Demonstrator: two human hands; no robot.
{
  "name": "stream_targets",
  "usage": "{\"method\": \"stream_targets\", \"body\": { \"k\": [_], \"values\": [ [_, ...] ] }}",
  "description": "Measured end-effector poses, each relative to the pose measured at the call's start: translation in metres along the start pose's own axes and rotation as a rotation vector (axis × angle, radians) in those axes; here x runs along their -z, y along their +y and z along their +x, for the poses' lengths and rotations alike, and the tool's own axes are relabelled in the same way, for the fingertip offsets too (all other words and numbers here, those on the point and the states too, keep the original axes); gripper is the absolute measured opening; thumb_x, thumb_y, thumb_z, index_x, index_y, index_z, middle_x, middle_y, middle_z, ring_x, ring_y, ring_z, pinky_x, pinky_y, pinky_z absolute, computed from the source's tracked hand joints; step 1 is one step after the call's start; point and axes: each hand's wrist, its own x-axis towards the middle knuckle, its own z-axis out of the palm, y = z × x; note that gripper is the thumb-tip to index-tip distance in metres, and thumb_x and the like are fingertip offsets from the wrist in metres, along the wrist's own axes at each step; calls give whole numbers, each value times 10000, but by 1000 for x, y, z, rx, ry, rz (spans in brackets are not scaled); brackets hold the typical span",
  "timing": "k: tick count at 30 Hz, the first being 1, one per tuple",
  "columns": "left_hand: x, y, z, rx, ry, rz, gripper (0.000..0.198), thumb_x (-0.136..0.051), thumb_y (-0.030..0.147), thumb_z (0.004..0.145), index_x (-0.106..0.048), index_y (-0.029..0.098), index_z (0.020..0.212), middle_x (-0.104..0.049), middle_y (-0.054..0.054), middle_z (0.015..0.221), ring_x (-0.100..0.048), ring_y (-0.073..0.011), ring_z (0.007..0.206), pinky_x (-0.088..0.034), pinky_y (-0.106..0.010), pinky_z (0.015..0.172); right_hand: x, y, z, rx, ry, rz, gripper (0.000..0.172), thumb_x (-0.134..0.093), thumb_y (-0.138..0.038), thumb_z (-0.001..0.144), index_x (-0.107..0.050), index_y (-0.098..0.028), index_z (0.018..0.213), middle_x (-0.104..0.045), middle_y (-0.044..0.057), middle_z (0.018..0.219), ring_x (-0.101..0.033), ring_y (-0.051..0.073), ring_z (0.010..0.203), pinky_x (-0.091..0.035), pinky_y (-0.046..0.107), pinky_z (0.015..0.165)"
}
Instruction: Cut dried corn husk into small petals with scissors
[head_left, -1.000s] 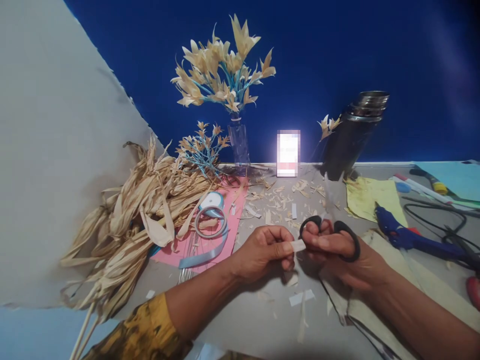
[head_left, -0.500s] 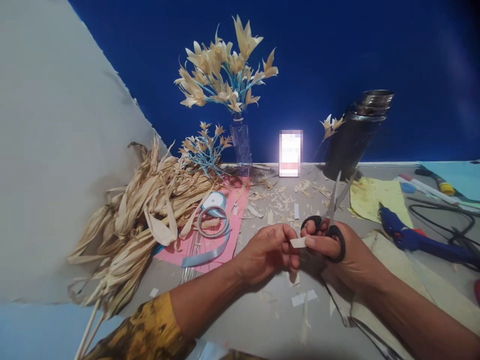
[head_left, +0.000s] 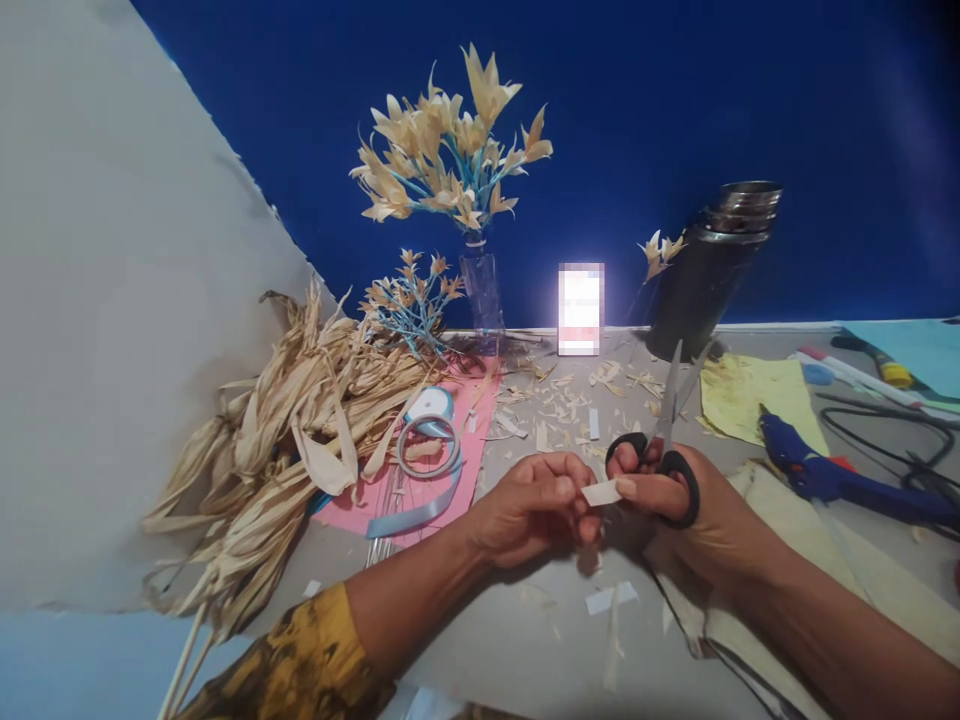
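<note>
My right hand (head_left: 694, 500) has a pair of scissors (head_left: 669, 420) with black handles hooked on its fingers, blades pointing up and apart. Between that hand's thumb and fingers is also a small pale strip (head_left: 600, 493), perhaps corn husk or paper. My left hand (head_left: 529, 505) is closed, its curled fingertips at the strip's left end; whether they pinch it or something else is hidden. Below both hands, a white strip (head_left: 611, 598) lies on the grey table (head_left: 525, 650).
Dried corn husks (head_left: 300, 420) heap at left beside ribbon (head_left: 416, 515) and a tape ring (head_left: 427, 447) on pink paper (head_left: 480, 440). Behind stand husk flowers in a clear bottle (head_left: 481, 290), a lit phone (head_left: 580, 310) and a dark flask (head_left: 701, 280). A blue glue gun (head_left: 817, 472) lies right.
My left hand's thumb and fingers have closed in toward the strip's left end. My right hand still has the scissors and the strip; the view has shifted slightly.
</note>
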Motion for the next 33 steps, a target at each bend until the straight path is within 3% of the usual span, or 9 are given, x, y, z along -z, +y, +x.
{"method": "stream_targets", "body": {
  "k": [2, 5, 12, 16, 21, 26, 30, 33],
  "values": [
    [-1, -3, 1, -30, 76, 82, 497, -895, 482, 597, -620, 141, 832, -654, -30, 658, -597, -128, 560, -474, -253, 575, 0, -1, 0, 7, 32, -63, 383, -878, -409, 599, -612, -178, 747, -529, -44, 605, -445, 111, 540, -311, 237, 495],
    [-1, -9, 2, -21, 148, 194, 394, -882, 396, 641, -603, 142, 753, -624, -9, 574, -532, -97, 474, -430, -224, 508, -2, 1, -2, -10, 47, -109, 371, -881, -365, 604, -614, -181, 783, -532, -56, 601, -442, 104, 541, -317, 227, 502],
    [-2, -1, 1, -57, 57, 66, 393, -881, 336, 614, -529, 164, 648, -591, 11, 537, -536, -105, 484, -436, -242, 541, -2, 1, 1, -5, 56, -36, 378, -850, -433, 624, -601, -176, 747, -528, -48, 612, -424, 102, 563, -329, 232, 517],
    [-3, 3, 1, -60, 162, 118, 446, -864, 464, 640, -622, 149, 841, -635, -13, 647, -595, -129, 565, -462, -249, 569, 1, -3, 2, 25, 123, -135, 349, -863, -378, 618, -624, -171, 766, -536, -51, 608, -430, 102, 561, -336, 231, 519],
    [-1, -5, 2, -28, 261, 204, 368, -867, 386, 671, -605, 142, 755, -615, -5, 594, -549, -104, 514, -447, -242, 551, -5, -3, -3, 4, 102, -141, 326, -852, -347, 652, -644, -177, 836, -613, -29, 650, -523, 125, 576, -401, 243, 544],
    [3, -3, 2, -23, 242, 238, 353, -872, 375, 667, -620, 136, 727, -626, -18, 604, -554, -107, 537, -449, -245, 568, -7, -3, -5, -83, 19, -60, 369, -876, -348, 620, -623, -184, 834, -645, -8, 658, -590, 160, 594, -434, 261, 547],
    [3, 2, 2, -51, 288, 245, 344, -868, 368, 669, -618, 136, 716, -621, -14, 590, -542, -102, 526, -434, -236, 559, -2, -1, -3, 4, 89, -92, 371, -846, -430, 667, -664, -174, 865, -637, 4, 701, -562, 153, 610, -427, 260, 534],
    [1, 1, 2, -63, 286, 269, 329, -859, 355, 686, -615, 134, 706, -609, -6, 590, -541, -96, 540, -423, -229, 573, -1, -1, -3, 26, 56, -99, 398, -864, -425, 638, -669, -183, 887, -665, 10, 732, -598, 173, 650, -469, 277, 575]
  ]
}}
